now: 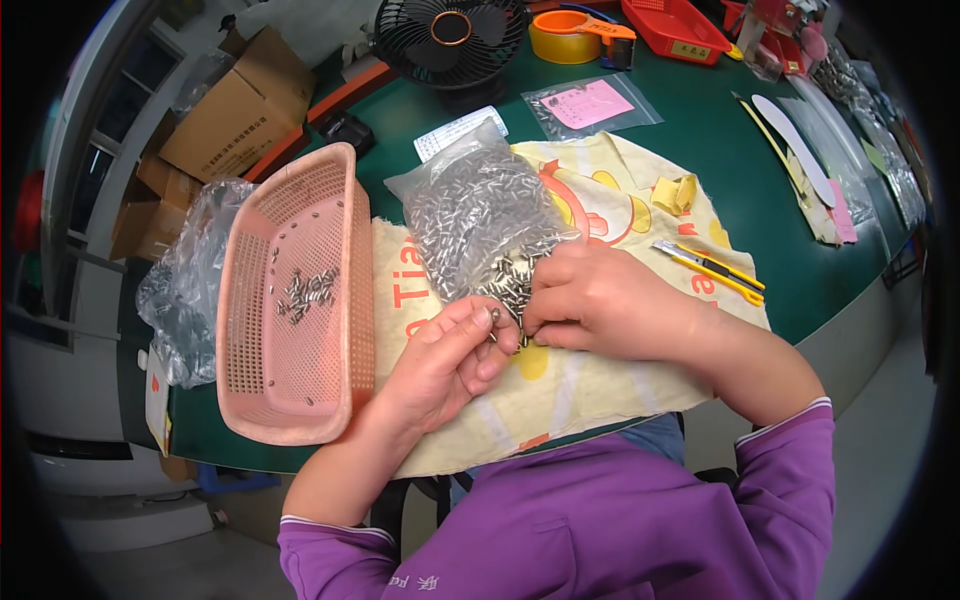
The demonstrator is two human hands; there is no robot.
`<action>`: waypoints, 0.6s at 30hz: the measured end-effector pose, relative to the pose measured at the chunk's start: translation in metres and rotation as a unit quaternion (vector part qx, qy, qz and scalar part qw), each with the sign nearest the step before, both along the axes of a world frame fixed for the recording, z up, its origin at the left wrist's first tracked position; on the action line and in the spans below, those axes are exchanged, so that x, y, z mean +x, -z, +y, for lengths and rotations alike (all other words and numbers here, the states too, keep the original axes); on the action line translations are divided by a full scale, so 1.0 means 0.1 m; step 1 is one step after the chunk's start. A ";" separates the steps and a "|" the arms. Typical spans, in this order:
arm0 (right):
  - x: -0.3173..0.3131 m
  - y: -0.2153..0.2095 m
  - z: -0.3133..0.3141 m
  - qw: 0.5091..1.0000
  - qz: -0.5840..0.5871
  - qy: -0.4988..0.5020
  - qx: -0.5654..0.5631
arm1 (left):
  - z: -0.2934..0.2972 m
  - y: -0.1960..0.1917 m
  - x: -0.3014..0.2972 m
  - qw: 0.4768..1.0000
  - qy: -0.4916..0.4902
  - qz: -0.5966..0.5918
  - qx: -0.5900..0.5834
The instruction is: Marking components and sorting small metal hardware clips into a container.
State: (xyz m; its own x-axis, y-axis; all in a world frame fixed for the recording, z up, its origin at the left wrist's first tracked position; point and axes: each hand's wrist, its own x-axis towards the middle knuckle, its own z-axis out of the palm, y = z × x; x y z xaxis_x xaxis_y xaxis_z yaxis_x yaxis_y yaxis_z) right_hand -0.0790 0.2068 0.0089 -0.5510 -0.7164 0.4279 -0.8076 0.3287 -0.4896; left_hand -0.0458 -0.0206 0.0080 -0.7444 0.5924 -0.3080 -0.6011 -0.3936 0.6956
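Observation:
My left hand (452,358) is closed, with a small shiny metal part (495,313) pinched between thumb and forefinger. Beside it, my right hand (605,302) has its fingers curled down at the edge of a loose pile of small metal pins (508,282); whatever is in its fingertips is hidden. The pile spills from the mouth of a clear plastic bag (478,200) full of the same pins. Under both hands lies a cream printed cloth (590,385). To the left stands a pink perforated plastic basket (262,415), holding a small heap of pins (308,293) and several scattered ones.
A yellow utility knife (712,272) and crumpled yellow paper (675,194) lie on the cloth's right. Behind are a black fan (450,45), a small bag with a pink label (590,103), tape (565,40) and a red tray (680,28). Cardboard boxes (235,105) stand far left.

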 end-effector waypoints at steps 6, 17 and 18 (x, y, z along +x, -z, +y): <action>0.04 0.00 -0.02 0.999 0.005 0.021 0.024 | -0.01 0.01 0.00 1.000 0.006 -0.004 0.005; 0.06 -0.02 -0.01 0.998 -0.040 0.025 0.040 | -0.02 -0.01 -0.03 0.999 -0.019 0.018 0.044; 0.05 -0.03 -0.02 0.998 -0.049 0.024 0.024 | -0.03 0.00 -0.03 0.999 -0.020 0.019 0.044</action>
